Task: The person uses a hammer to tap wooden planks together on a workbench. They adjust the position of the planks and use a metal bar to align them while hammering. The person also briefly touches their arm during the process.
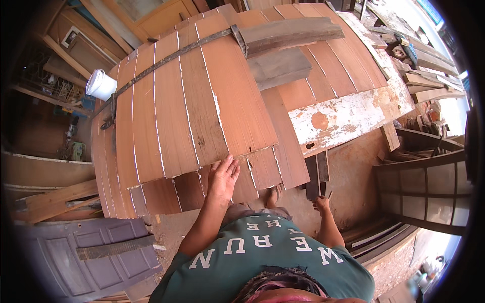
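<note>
A glued wooden panel (pixel 202 108) of several reddish-brown boards, with white glue lines along the joints, lies on top of another such panel (pixel 348 60). My left hand (pixel 225 174) rests against the near edge of the upper panel, its fingers stretched out and holding nothing. A long dark bar clamp (pixel 169 59) spans the far part of that panel. Lower down on the right, my right hand (pixel 321 203) is closed beside the lower end of a dark board (pixel 312 177). Something thin sticks up from its fingers, too small to name.
Two grey-brown wood blocks (pixel 290 38) lie by the clamp's right end. Under the panels is a white-stained bench (pixel 343 118). A white bucket (pixel 101 85) stands at the left, above a purple-grey panelled door (pixel 93 257). Scrap wood (pixel 429 83) is piled at the right, near a framed panel (pixel 427 194).
</note>
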Tool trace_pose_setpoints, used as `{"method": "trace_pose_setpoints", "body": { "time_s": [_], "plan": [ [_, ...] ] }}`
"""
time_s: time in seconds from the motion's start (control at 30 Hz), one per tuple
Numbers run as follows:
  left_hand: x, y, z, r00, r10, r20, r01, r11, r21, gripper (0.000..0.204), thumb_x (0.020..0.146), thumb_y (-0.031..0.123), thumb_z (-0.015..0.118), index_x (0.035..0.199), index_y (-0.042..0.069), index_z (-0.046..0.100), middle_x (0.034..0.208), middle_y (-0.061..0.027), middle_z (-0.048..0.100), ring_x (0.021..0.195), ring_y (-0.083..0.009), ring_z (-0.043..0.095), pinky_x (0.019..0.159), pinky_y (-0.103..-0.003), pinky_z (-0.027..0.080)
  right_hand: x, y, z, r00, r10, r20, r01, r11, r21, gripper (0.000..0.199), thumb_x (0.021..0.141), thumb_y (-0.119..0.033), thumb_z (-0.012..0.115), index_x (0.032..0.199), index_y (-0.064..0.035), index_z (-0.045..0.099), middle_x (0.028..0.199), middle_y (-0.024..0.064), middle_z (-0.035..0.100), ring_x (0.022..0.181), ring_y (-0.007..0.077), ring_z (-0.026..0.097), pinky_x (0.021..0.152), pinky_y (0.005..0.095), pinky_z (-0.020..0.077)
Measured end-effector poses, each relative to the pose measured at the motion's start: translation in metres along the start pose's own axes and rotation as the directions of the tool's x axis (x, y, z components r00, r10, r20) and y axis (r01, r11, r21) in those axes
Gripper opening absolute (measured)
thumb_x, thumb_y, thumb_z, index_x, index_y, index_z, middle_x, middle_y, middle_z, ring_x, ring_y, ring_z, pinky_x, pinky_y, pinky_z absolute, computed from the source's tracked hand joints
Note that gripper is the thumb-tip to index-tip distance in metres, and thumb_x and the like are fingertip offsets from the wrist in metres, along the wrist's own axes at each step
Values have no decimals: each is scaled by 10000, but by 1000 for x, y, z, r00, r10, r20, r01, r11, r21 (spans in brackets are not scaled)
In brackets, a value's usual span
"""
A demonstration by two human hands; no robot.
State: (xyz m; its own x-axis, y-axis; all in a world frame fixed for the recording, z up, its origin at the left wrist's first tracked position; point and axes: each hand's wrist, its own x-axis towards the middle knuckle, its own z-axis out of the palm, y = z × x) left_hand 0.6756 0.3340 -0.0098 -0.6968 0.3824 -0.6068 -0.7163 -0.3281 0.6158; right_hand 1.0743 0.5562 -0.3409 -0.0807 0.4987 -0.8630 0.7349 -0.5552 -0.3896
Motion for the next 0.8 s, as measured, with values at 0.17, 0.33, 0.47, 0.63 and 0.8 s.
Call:
{"method": "trace_pose_setpoints", "body": {
  "time_s": [0.17,0.33,0.47,0.63,0.8],
  "plan": [
    [7,-6,8,996,49,-81,-45,998,44,224,895,172,764,1067,97,642,1098,-19,589,1050,-175,565,971,-371,487,13,-28,2,998,-38,40,37,999,9,323,909,-145,550,1207,-53,631,898,91,701,753,219,702,646,360,549],
    [5,-5,12,992,84,-95,-83,996,22,203,888,161,754,1041,77,649,1062,-29,595,1001,-166,571,936,-357,501,12,-31,19,992,-38,119,45,997,-59,328,906,-138,554,1202,-16,627,882,98,695,691,212,672,607,344,537],
    [10,-4,11,990,117,-84,-113,992,51,172,881,148,753,994,59,658,988,-39,620,938,-160,595,894,-344,521,19,-33,16,987,-18,163,38,992,-124,328,911,-136,551,1197,1,634,894,117,703,699,222,682,598,352,546],
    [9,-1,14,987,127,-98,-121,990,70,135,877,129,753,958,64,666,930,-16,640,888,-138,616,856,-320,533,17,-49,4,988,-64,140,80,991,-105,291,913,-139,556,1166,-27,643,865,101,697,674,211,679,570,348,538],
    [7,-2,15,986,135,-98,-130,990,49,130,879,118,751,961,71,662,931,-2,651,875,-114,622,823,-289,535,15,-70,-17,990,-100,95,111,987,-118,293,925,-160,563,1182,-45,644,883,93,702,722,213,690,608,353,550]
  ]
}}
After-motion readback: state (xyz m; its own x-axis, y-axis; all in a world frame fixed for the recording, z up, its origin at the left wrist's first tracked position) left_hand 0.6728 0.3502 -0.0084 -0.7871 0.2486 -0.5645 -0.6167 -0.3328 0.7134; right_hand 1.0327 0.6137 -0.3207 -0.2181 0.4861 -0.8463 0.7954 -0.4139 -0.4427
